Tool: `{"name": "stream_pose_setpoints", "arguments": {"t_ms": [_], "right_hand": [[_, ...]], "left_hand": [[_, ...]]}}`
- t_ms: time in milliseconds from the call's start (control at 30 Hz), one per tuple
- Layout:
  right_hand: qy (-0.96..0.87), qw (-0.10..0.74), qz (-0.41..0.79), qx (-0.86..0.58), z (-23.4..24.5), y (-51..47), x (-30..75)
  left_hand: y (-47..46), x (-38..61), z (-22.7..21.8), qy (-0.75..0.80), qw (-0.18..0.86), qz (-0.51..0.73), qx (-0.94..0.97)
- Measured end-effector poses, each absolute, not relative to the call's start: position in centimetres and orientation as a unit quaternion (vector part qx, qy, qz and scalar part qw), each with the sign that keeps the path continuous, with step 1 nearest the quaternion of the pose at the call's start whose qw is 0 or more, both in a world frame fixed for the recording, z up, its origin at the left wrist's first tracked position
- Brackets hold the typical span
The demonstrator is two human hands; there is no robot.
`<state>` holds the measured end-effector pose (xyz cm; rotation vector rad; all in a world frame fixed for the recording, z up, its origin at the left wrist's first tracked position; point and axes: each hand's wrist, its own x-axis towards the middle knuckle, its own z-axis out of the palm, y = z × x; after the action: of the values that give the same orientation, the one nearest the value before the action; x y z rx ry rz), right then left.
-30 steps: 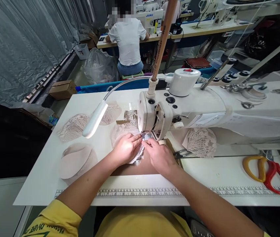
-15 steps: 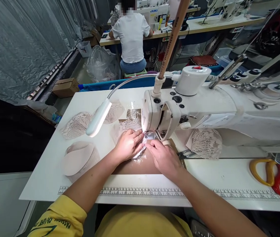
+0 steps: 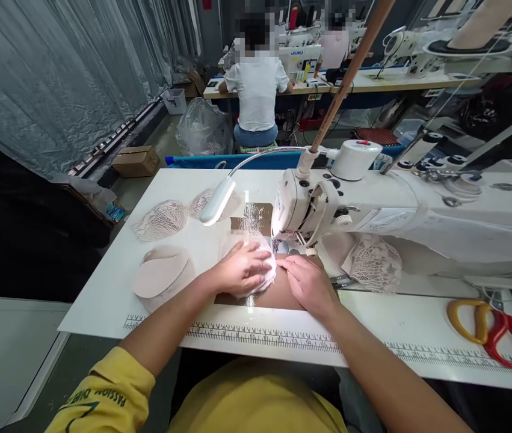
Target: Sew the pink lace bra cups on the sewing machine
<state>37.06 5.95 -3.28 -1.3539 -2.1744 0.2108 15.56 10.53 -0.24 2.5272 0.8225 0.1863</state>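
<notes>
A pale bra cup with lace lies on the brown-covered sewing bed, just left of the needle area of a white sewing machine. My left hand rests flat on top of the cup, fingers a little apart, hiding much of it. At the cup's right edge, the thumb and fingers of my right hand are pinched together on the rim. The lamp lights this spot from the left of the machine head.
Two lace cups and a smooth beige cup lie on the table's left. Under the machine arm sits another lace cup. Scissors with yellow and red handles lie at right, near a printed ruler. A co-worker sits ahead.
The cup has been turned and shifted away from the needle, showing its rounded edge. My left hand has moved from beside the needle to lie flat over it. The camera view has shifted.
</notes>
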Motion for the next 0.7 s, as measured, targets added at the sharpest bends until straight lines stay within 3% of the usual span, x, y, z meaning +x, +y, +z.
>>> {"name": "stream_pose_setpoints", "arguments": {"t_ms": [100,167,233,333,600,700], "right_hand": [[-0.816,0.298,0.097,-0.486,-3.1,5.8,37.1],[-0.817,0.302,0.108,-0.480,-2.9,5.7,37.1],[-0.817,0.301,0.118,-0.477,-2.9,5.6,37.0],[-0.829,0.282,0.119,-0.468,-2.7,5.5,36.8],[-0.830,0.101,0.021,-0.548,-2.0,5.6,36.7],[-0.825,0.081,0.000,-0.559,-1.8,5.5,36.5]], "left_hand": [[8.2,14.4,1.0,0.190,0.331,0.095,0.919],[6.7,13.8,1.5,0.214,0.337,0.151,0.904],[5.7,13.6,1.6,0.295,0.294,0.198,0.887],[5.5,14.2,0.7,0.365,0.216,0.169,0.890],[8.0,17.4,-0.6,0.289,0.162,0.078,0.940],[8.3,17.4,-0.4,0.333,0.126,0.083,0.931]]}}
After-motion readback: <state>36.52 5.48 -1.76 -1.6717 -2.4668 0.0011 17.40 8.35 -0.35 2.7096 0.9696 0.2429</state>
